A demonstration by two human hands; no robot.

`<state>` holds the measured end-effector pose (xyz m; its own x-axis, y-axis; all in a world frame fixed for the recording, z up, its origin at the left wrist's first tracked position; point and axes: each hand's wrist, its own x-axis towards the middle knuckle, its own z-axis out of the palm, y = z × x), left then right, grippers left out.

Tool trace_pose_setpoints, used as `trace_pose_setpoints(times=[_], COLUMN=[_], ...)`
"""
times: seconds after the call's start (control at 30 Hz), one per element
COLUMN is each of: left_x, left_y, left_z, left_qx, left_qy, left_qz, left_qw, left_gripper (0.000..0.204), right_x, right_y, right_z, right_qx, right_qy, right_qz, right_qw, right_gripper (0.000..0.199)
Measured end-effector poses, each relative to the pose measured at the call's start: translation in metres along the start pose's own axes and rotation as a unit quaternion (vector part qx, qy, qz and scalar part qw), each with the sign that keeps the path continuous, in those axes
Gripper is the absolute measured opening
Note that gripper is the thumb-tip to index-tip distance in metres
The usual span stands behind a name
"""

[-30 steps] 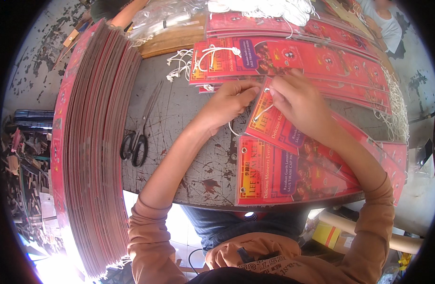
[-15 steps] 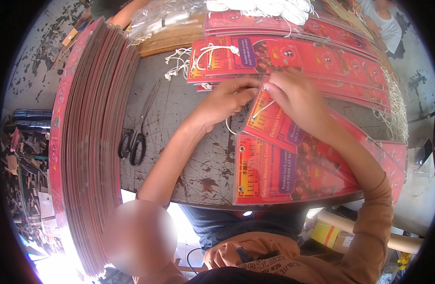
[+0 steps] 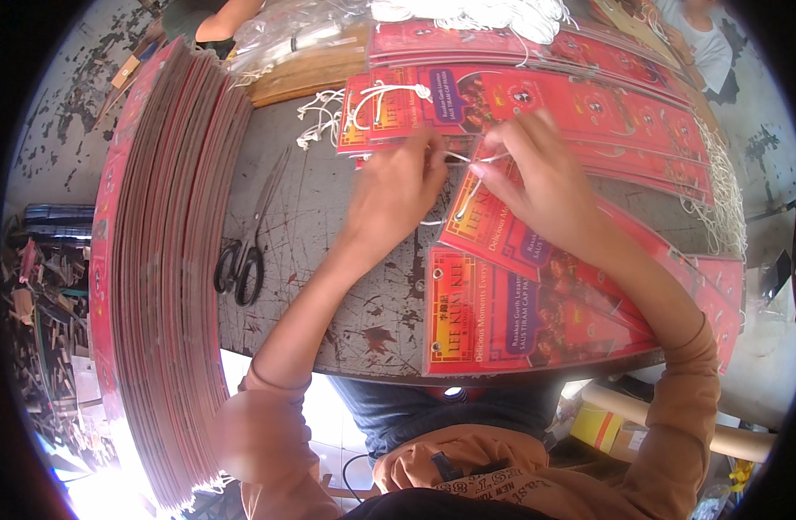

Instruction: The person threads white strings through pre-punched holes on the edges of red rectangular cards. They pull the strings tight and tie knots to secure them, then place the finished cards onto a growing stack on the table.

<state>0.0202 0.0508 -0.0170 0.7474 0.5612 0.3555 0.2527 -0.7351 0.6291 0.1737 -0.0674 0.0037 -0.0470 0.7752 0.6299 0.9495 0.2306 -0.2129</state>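
A white string (image 3: 456, 156) runs between my two hands at the upper corner of a red printed hanging sign (image 3: 469, 217). My left hand (image 3: 402, 178) is closed in a pinch on one end of the string, left of the sign. My right hand (image 3: 541, 178) pinches the string at the sign's corner and covers part of that edge. A stretch of string crosses the sign's short side to an eyelet below. Under it, a second red sign (image 3: 454, 312) in clear plastic lies flat with metal eyelets at its corners.
A tall stack of signs (image 3: 168, 260) stands along the left. Black-handled scissors (image 3: 242, 264) lie beside it. Strung signs (image 3: 554, 104) are piled at the back, beneath a white string bundle (image 3: 484, 13). Two other people are partly visible at the far side.
My left hand has moved left and slightly up from the sign's corner, drawing the string out between the hands. My right hand's fingers have lifted and shifted a little.
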Motion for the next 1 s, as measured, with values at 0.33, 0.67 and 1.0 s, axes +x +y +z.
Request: trace_pose_setpoints(times=[0.33,0.67,1.0], left_x=[0.009,0.012,-0.025], left_y=[-0.006,-0.016,0.043], left_z=[-0.041,-0.053,-0.017], left_qx=[0.112,-0.038,-0.462], left_qy=[0.166,0.249,-0.046], left_qz=[-0.042,-0.06,-0.084], left_qw=[0.979,0.966,0.882], left_gripper=[0.012,0.013,0.011], right_x=[0.002,0.004,-0.009], right_y=[-0.002,-0.006,-0.034], right_z=[-0.001,-0.005,-0.005], right_qx=[-0.007,0.026,0.248], right_qy=[0.026,0.062,0.048], right_qz=[-0.047,-0.063,0.001], right_qw=[0.999,0.996,0.968], right_gripper=[0.035,0.04,0.04])
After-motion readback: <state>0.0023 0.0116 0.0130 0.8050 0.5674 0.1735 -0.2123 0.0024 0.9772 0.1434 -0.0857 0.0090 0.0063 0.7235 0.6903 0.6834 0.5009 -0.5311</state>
